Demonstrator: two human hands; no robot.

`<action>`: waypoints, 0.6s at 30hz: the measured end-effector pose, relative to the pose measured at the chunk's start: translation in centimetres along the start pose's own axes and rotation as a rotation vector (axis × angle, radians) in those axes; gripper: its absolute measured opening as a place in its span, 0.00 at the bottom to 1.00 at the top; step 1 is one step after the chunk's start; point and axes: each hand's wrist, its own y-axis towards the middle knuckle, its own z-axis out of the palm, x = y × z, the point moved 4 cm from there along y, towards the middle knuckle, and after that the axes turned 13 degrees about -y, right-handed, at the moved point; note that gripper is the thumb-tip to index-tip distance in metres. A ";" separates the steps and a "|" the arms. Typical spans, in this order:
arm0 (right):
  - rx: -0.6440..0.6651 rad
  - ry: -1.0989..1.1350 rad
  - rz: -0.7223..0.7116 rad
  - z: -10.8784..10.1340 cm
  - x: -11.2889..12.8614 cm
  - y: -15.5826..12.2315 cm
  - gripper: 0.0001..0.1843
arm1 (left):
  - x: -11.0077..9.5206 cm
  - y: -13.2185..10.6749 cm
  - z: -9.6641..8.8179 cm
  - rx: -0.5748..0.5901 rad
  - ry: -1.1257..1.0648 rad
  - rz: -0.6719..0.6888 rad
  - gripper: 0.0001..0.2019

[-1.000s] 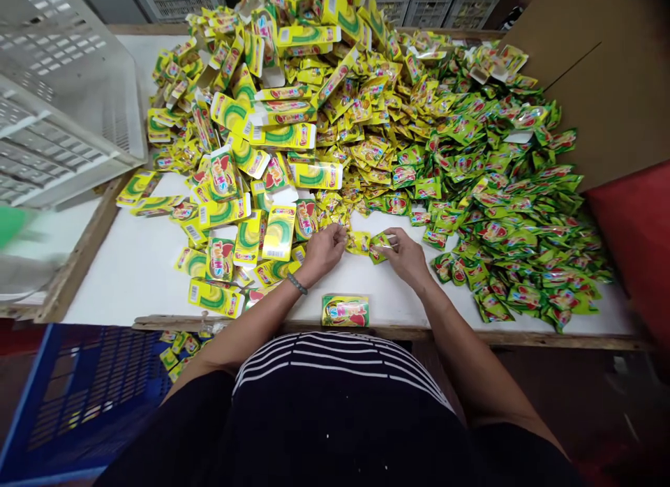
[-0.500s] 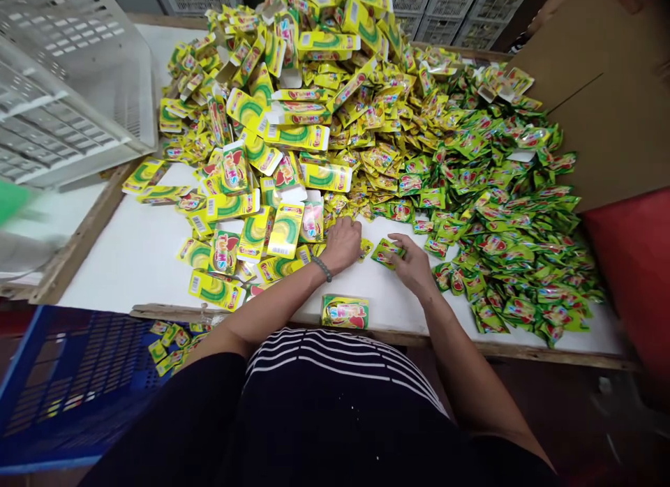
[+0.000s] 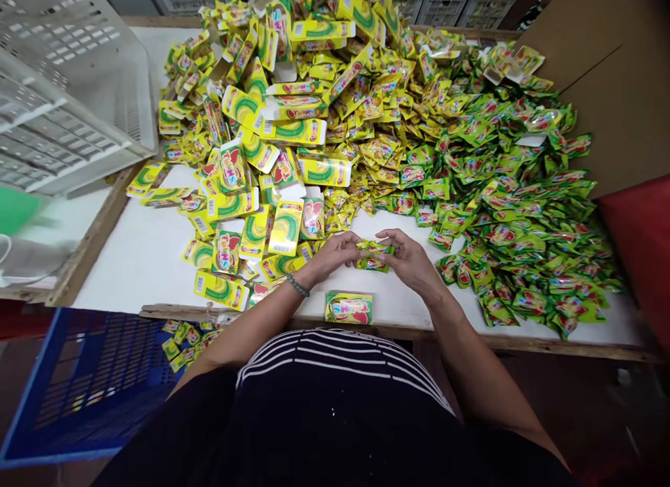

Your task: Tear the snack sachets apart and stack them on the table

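Both my hands meet over the white tabletop, near its front edge. My left hand point(image 3: 335, 255), with a beaded bracelet on the wrist, pinches the left end of small green and yellow candy packets point(image 3: 373, 255). Fingers of my right hand point(image 3: 405, 259) close on the right end of the same packets. How many packets are stacked there I cannot tell. Just below my hands a printed candy box point(image 3: 348, 308) lies flat at the table edge. Left of my left hand are several yellow candy boxes point(image 3: 285, 227), lying loosely over one another.
A big heap of yellow packets point(image 3: 380, 152) rises behind my hands, with green packets point(image 3: 502, 236) spread to the right. A white crate point(image 3: 73, 110) stands at the left. Below it, a blue crate point(image 3: 94, 382) holds more packets. Cardboard point(image 3: 618, 103) borders the right side.
My left hand has come away from the yellow packets at the pile's front edge. It has met my right hand, and both now hold packets together.
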 end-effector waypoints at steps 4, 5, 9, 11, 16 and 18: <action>-0.062 0.018 -0.006 0.6 -0.3 0.0 0.28 | 0.1 -0.5 -0.3 -0.165 -0.001 0.084 0.21; -0.097 0.058 0.014 0.8 -0.5 -0.1 0.29 | 0.1 -0.6 -0.4 -0.187 -0.016 0.096 0.22; -0.031 0.144 0.084 2.6 -0.4 -0.6 0.28 | -0.4 -1.4 -0.8 -0.160 -0.021 0.117 0.23; 0.025 0.113 0.064 3.4 0.5 -0.9 0.25 | -0.9 -2.0 -1.1 -0.157 0.008 0.134 0.22; -0.183 -0.251 -0.122 3.0 3.8 -1.1 0.25 | -1.5 -2.8 -1.8 -0.219 0.099 0.145 0.21; -0.271 -0.406 -0.234 2.6 4.7 -1.3 0.18 | -1.5 -2.9 -1.9 -0.246 0.100 0.156 0.20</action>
